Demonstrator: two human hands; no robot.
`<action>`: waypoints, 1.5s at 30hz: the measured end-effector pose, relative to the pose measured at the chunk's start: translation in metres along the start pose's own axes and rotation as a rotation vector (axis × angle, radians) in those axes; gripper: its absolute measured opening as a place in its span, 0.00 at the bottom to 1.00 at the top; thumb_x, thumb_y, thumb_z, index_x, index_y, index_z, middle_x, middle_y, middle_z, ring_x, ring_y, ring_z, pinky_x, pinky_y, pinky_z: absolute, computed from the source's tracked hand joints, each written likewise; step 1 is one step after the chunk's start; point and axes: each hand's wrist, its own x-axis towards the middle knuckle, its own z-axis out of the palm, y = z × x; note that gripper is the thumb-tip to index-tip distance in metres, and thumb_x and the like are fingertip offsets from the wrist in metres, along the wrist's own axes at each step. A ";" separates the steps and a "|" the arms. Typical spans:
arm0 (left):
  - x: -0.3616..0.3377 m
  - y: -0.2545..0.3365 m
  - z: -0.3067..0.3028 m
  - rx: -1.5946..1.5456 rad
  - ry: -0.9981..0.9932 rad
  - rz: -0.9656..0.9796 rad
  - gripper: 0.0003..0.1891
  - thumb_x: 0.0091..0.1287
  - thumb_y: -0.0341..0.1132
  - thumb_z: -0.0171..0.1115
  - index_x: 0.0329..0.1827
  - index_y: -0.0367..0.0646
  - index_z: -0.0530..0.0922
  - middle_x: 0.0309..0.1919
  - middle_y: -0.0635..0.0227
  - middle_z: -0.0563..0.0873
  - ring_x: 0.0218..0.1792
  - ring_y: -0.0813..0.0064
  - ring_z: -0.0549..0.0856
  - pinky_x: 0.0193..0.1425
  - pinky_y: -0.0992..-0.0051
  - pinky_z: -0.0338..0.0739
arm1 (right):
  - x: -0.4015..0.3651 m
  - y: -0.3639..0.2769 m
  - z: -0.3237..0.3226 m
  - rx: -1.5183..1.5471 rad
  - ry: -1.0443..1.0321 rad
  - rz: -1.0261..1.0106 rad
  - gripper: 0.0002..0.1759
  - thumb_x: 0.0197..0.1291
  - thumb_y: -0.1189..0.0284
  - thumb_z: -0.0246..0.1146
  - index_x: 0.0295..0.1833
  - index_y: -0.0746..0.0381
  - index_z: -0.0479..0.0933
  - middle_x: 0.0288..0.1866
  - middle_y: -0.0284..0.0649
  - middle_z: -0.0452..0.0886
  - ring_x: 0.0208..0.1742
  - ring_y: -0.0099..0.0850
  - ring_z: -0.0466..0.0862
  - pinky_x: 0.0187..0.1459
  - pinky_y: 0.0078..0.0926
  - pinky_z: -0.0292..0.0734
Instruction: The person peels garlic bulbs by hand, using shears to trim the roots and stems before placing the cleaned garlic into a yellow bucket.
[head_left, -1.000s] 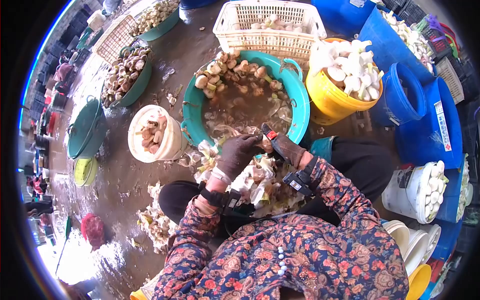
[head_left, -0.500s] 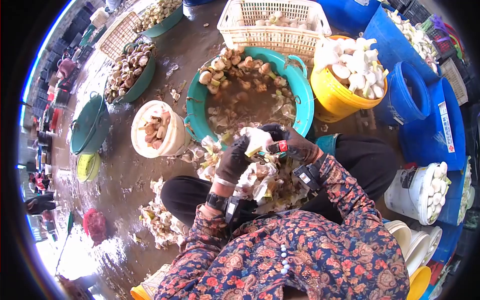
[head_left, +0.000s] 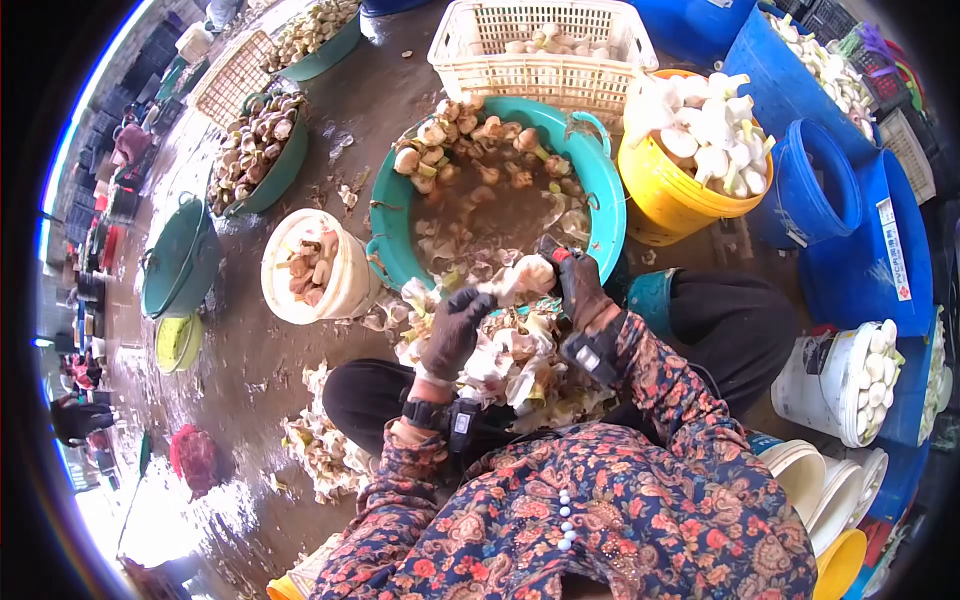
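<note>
My left hand [head_left: 458, 328], in a dark glove, has its fingers curled in over the heap of garlic peelings [head_left: 520, 365] in my lap; I cannot tell what, if anything, is in it. My right hand [head_left: 584, 287], also gloved, is closed at the near rim of the green tub [head_left: 612, 215], its fingers against a pinkish-white garlic bulb [head_left: 532, 274]. A small red band [head_left: 561, 255] shows at its fingertips. Inside the tub, unpeeled garlic bulbs [head_left: 465, 125] lie along the far side, with loose skins near me.
A white bucket [head_left: 350, 275] with garlic pieces stands left of the tub. To the right is a yellow bucket [head_left: 640, 190] heaped with white bulbs. Behind sits a white crate [head_left: 540, 80]. Blue bins [head_left: 860, 260] line the right side; another green tub [head_left: 285, 165] stands far left.
My hands have moved apart from the white garlic they both held. The left went down and left; the right moved slightly right and is now beside a pinkish bulb at the rim.
</note>
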 end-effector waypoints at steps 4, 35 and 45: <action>-0.013 0.014 -0.026 0.052 -0.079 -0.085 0.14 0.59 0.37 0.62 0.43 0.35 0.79 0.34 0.69 0.83 0.37 0.80 0.79 0.42 0.80 0.71 | 0.027 0.024 -0.010 0.444 -0.450 0.210 0.16 0.64 0.62 0.53 0.40 0.66 0.76 0.35 0.39 0.81 0.37 0.30 0.81 0.42 0.28 0.77; 0.359 -0.105 -0.044 0.437 0.235 -0.375 0.23 0.54 0.45 0.69 0.41 0.33 0.79 0.37 0.61 0.84 0.36 0.75 0.82 0.39 0.76 0.76 | 0.205 -0.009 -0.012 -0.198 0.049 0.143 0.26 0.60 0.45 0.54 0.36 0.59 0.80 0.28 0.37 0.82 0.27 0.28 0.80 0.29 0.28 0.74; 0.192 -0.048 -0.004 0.810 0.042 0.369 0.27 0.42 0.43 0.75 0.46 0.43 0.78 0.39 0.58 0.78 0.40 0.59 0.80 0.45 0.68 0.76 | 0.149 0.012 0.004 -1.106 0.123 -0.490 0.22 0.53 0.51 0.61 0.28 0.61 0.80 0.24 0.51 0.78 0.30 0.51 0.80 0.31 0.43 0.74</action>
